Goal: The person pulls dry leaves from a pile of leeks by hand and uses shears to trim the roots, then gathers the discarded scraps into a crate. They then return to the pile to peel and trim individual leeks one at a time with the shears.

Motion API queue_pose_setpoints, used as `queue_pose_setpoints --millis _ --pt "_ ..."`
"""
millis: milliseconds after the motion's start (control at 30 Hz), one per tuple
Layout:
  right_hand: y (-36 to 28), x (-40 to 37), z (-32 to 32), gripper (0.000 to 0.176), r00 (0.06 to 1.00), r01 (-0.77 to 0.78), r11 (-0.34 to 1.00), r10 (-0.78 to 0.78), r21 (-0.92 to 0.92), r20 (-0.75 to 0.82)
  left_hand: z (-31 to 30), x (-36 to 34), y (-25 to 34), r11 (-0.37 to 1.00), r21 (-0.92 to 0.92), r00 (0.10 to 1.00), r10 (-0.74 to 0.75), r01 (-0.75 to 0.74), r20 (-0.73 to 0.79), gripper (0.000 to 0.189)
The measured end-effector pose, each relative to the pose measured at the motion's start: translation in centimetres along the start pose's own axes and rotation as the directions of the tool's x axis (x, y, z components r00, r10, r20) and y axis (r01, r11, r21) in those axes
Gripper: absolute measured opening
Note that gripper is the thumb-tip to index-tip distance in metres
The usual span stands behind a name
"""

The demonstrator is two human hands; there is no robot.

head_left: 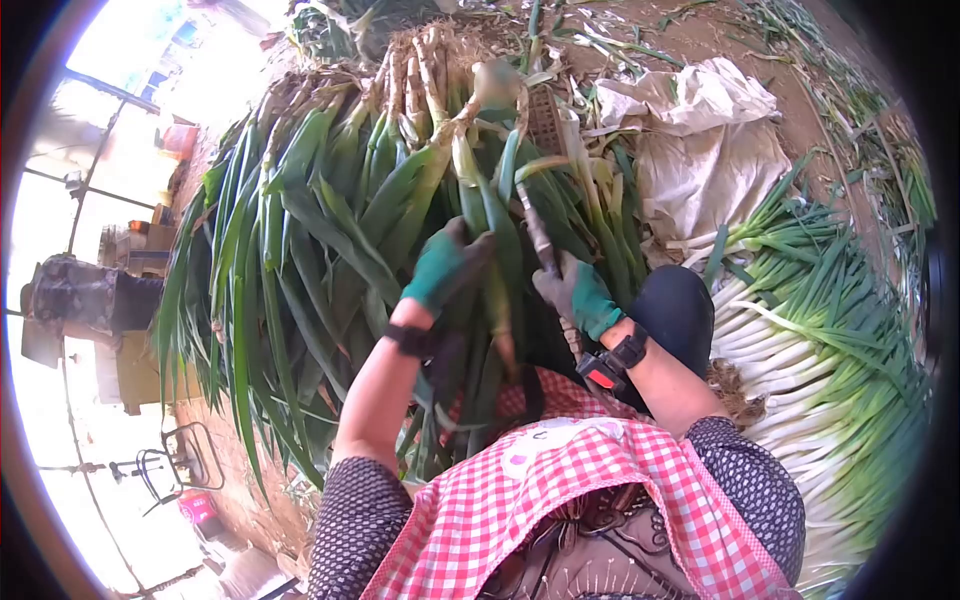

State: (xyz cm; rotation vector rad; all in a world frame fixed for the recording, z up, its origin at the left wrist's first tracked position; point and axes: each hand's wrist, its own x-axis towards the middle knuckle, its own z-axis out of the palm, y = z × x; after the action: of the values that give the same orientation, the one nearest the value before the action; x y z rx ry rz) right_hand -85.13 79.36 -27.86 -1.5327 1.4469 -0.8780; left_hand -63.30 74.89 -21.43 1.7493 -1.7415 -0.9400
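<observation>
My left hand, in a green and grey work glove, is closed around the leaves of a large green onion at the near edge of a big heap. In the same kind of glove, my right hand grips a thin greyish rod-like tool, whose tip points away from me among the leaves. A cord or hose seems to run down from that hand. The heap of untrimmed green onions spreads in front of me, roots on the far side and leaves hanging toward me and to the left.
Cleaned green onions lie in a long row at my right, white stalks toward me. Behind them is a pale cloth sack. Leaf scraps litter the ground. At the far left are a person and a metal frame.
</observation>
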Motion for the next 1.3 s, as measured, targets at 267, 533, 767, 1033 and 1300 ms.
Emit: queue_pose_setpoints --millis 267,533,767,1033,1300 --pt "-2.1 -1.9 -3.3 0.037 0.99 0.098 0.969 -0.119 -0.228 -0.079 3.8 3.8 -5.1 0.854 -0.449 0.961 -0.193 0.264 0.197 0.039" --pt "-0.5 -2.0 -3.9 0.034 0.952 -0.238 0.893 0.292 -0.382 0.089 2.1 1.4 -1.4 0.756 -0.576 0.945 -0.182 0.311 0.272 0.041" --pt "-3.1 -6.4 -2.8 0.029 0.982 0.072 0.935 -0.007 -0.347 0.186 1.3 1.1 0.2 0.688 -0.625 0.879 -0.04 0.37 0.476 0.041" --pt "-1.0 -5.1 -1.7 0.026 0.999 -0.017 0.941 0.033 -0.337 0.042 2.2 1.3 0.0 0.689 -0.621 0.905 -0.124 0.373 0.406 0.051" --pt "-0.7 0.0 -0.4 0.038 0.973 -0.204 0.913 0.228 -0.355 0.026 3.0 0.6 -1.7 0.752 -0.563 0.92 -0.148 0.342 0.362 0.039"
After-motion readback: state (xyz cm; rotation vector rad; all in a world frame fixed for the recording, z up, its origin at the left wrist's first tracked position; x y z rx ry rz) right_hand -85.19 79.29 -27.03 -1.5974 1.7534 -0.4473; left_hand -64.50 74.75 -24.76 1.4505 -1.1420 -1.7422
